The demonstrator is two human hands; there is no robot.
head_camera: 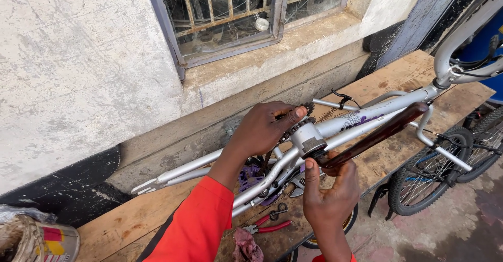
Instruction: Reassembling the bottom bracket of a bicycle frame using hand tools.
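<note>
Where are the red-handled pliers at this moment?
In the head view, the red-handled pliers lie on the wooden bench, low in the middle, under the silver bicycle frame, between the red sleeve and the right hand.

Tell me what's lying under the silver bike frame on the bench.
Under the silver bike frame on the wooden bench: red-handled pliers, a wrench, a reddish rag. The left hand and frame hide the rest.

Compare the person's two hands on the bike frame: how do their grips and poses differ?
The left hand comes from above, fingers draped over the chainring; the right hand comes from below, gripping the dark crank arm near its base. The left wrist shows a red sleeve; the right wrist is nearly bare. Both work at the silver frame's bottom bracket.
</note>
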